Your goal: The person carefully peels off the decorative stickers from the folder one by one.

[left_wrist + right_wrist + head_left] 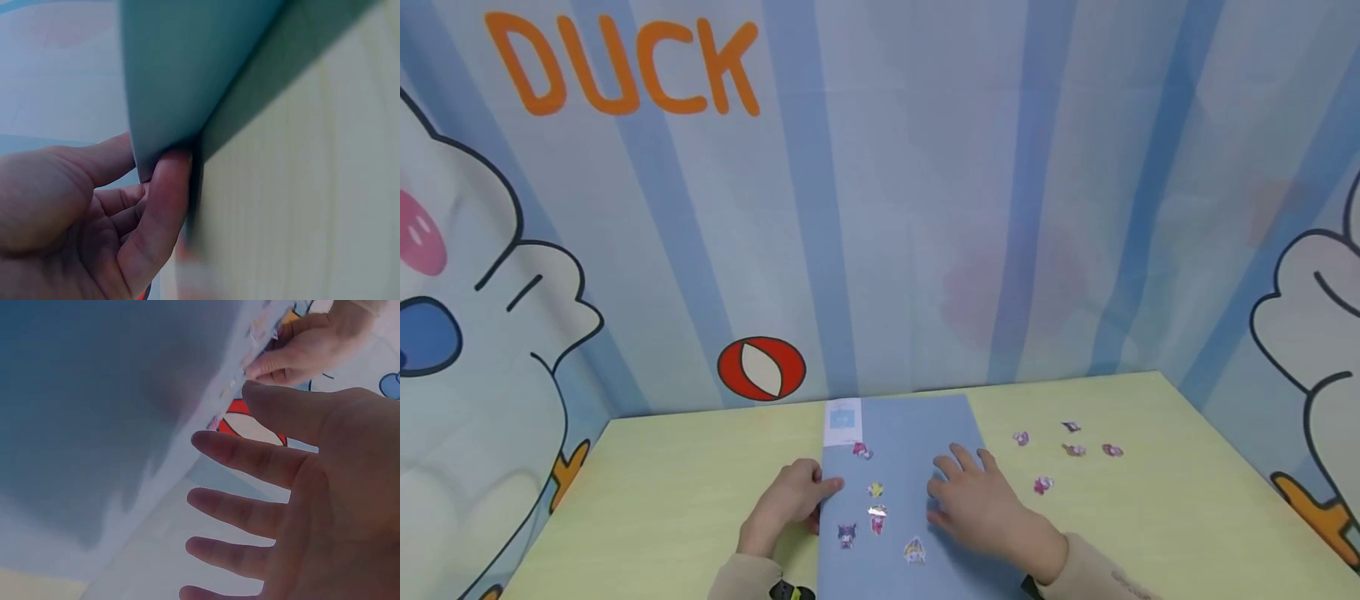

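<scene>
Pale blue, the sheet [913, 433] lies on the yellow worktop [662, 500], small stickers [914, 551] on its face. The left hand [792, 494] pinches its left edge; the right hand [977, 504], fingers spread and bare, is over its right side. Loose stickers [1043, 485] lie right of it; a striped curtain [925, 208] hangs behind it.

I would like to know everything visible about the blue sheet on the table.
The blue sheet looks thin and matte, like paper or card. Its far left corner bears a white label; small cartoon stickers lie on it. It rests on the yellow table, its near end out of frame. The left hand pinches its left edge, seemingly lifted; the right hand seems to hover above its right side.
</scene>
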Demonstrator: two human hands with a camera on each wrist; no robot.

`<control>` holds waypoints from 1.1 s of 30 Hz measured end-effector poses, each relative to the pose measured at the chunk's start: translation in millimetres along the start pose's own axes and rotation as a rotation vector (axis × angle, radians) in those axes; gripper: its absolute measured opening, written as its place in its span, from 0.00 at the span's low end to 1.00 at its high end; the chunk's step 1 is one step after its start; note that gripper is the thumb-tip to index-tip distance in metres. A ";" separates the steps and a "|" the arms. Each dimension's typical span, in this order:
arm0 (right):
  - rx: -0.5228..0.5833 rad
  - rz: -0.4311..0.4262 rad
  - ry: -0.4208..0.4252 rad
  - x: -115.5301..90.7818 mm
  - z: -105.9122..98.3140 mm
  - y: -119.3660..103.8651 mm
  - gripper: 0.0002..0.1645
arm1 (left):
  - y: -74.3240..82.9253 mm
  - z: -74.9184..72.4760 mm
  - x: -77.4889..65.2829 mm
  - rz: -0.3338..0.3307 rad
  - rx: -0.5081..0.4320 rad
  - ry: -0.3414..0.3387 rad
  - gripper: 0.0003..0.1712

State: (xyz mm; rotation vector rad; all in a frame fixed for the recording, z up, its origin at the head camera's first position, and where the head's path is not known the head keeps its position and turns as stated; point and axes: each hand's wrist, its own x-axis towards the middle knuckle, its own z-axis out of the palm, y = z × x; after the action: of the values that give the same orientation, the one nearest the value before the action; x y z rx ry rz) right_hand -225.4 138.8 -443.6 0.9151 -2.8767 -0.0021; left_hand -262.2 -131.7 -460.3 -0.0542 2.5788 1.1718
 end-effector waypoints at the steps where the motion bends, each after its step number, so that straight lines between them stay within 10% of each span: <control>1: -0.001 -0.009 0.002 -0.3 1.7 -1.9 0.16 | 0.2 -0.4 0.0 0.001 0.000 0.001 0.14; 33: 0.107 -0.078 -0.143 -3.0 2.9 -29.6 0.16 | 0.4 -0.8 0.2 0.009 -0.011 0.002 0.14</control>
State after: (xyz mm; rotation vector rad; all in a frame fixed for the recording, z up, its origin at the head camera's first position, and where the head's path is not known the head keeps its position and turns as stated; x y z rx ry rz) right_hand -206.2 116.3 -447.9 1.0891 -2.9950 0.0836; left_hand -262.6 -132.0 -459.5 -0.0459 2.5770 1.1900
